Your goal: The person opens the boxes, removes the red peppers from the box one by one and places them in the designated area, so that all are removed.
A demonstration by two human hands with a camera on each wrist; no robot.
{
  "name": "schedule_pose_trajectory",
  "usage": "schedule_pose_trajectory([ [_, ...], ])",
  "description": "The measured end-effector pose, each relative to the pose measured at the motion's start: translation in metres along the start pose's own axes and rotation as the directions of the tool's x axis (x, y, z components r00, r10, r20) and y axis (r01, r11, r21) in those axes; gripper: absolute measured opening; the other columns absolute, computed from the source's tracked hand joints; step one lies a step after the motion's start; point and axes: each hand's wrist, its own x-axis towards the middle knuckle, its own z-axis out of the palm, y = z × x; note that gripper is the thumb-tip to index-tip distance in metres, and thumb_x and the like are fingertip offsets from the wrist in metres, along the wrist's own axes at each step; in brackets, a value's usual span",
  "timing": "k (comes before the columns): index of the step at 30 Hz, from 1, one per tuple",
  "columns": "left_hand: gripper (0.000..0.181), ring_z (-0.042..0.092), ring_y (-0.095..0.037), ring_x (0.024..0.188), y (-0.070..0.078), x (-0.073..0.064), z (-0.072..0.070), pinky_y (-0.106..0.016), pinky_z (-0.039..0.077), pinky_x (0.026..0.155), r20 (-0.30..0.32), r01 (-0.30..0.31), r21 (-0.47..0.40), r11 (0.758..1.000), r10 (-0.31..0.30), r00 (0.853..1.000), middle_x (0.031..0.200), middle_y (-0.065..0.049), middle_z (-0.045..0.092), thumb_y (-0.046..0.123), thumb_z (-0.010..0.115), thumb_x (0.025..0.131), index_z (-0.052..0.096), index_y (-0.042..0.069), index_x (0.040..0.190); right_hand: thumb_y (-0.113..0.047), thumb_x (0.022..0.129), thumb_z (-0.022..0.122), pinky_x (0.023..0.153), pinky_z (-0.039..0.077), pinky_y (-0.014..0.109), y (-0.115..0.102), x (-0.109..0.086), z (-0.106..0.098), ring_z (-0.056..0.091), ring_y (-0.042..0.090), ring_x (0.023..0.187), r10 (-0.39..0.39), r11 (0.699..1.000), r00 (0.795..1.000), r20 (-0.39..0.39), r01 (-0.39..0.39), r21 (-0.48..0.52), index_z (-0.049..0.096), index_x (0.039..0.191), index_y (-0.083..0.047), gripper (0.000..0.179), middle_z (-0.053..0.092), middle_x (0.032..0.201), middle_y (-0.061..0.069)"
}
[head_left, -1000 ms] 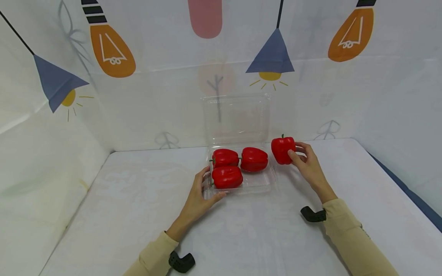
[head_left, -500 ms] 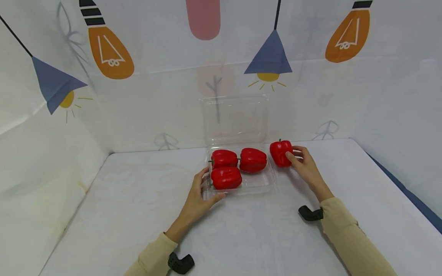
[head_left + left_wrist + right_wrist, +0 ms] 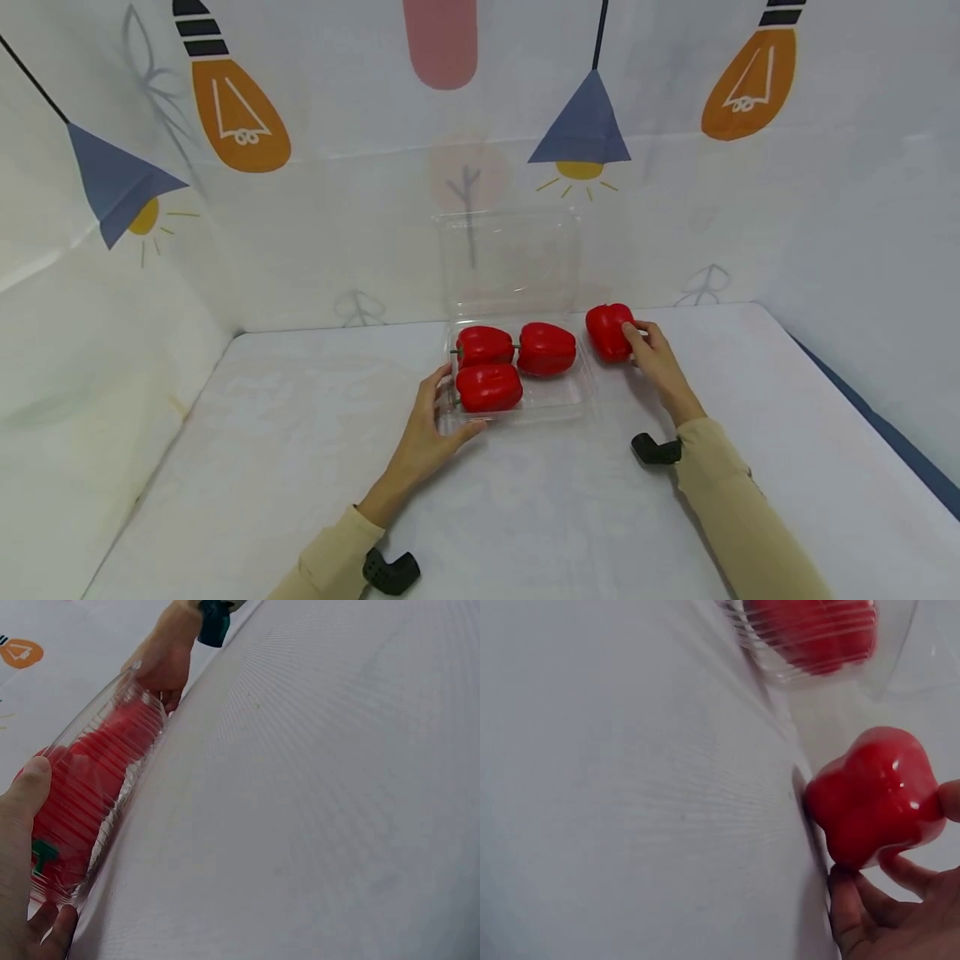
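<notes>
A clear plastic clamshell box (image 3: 553,402) holds three red bell peppers lying on their sides: one at back left (image 3: 484,346), one at back right (image 3: 547,348), one at front left (image 3: 489,388). My left hand (image 3: 422,442) grips the box's front left corner; in the left wrist view its thumb (image 3: 34,784) is on the upper edge and fingertips are near the base. Just right of the box, my right hand (image 3: 662,365) holds another red bell pepper (image 3: 607,332) between thumb and fingers, close to the table. The right wrist view shows this pepper's lobed end (image 3: 877,795).
The transparent lid (image 3: 513,262) stands raised behind the box, near the back wall. The box's front right part has bare floor showing. A white-covered table (image 3: 315,417) extends around, with white printed cloth walls (image 3: 337,225) behind and beside it. Black wrist mounts (image 3: 392,572) sit at both wrists.
The pepper in my right hand has come down toward the table and tipped, its stem now out of sight. My right forearm has shifted left. My left hand stays at the box's corner.
</notes>
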Motion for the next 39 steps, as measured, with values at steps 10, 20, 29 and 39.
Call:
schedule_pose_trajectory([
  [10,0.092,0.042,-0.019,0.129,-0.003,-0.003,0.006,-0.045,0.047,0.099,0.009,0.051,-0.006,0.999,-0.051,0.999,0.146,0.004,0.035,0.043,0.077,0.075,0.024,0.023,0.148,-0.056,0.097,0.03,0.082,0.044,0.024,0.014,0.003,-0.005,0.045,0.032,0.116,0.08,0.995,0.996,-0.037,-0.077,0.062,0.032,0.143,0.001,0.073,0.042,0.137,0.024],
  [20,0.093,0.041,-0.019,0.13,-0.002,-0.003,0.003,-0.047,0.045,0.1,0.001,0.048,0.008,0.999,-0.048,0.999,0.148,0.003,0.034,0.047,0.076,0.075,0.023,0.023,0.148,-0.058,0.094,0.037,0.069,0.046,0.014,0.017,0.005,0.001,0.05,0.016,0.091,0.063,0.995,0.986,-0.156,-0.049,0.091,0.038,0.14,-0.004,0.071,0.048,0.132,0.019],
  [29,0.093,0.042,-0.019,0.13,-0.001,-0.001,-0.003,-0.046,0.047,0.099,-0.028,0.023,0.02,1.0,-0.022,0.999,0.146,0.005,0.034,0.045,0.077,0.075,0.023,0.024,0.148,-0.057,0.094,0.037,0.067,0.046,0.012,0.01,0.008,0.006,0.053,0.021,0.09,0.037,0.996,0.983,-0.182,-0.022,0.083,0.035,0.141,-0.004,0.071,0.046,0.135,0.021],
  [39,0.092,0.042,-0.019,0.128,0.001,-0.003,-0.001,-0.046,0.046,0.098,-0.055,0.018,0.028,0.999,-0.017,0.998,0.145,0.004,0.035,0.046,0.077,0.074,0.026,0.022,0.147,-0.05,0.097,0.039,0.066,0.047,0.014,0.009,0.001,0.005,0.052,0.021,0.095,0.049,0.988,0.971,-0.232,-0.013,0.155,0.032,0.142,-0.004,0.065,0.044,0.135,0.02],
])
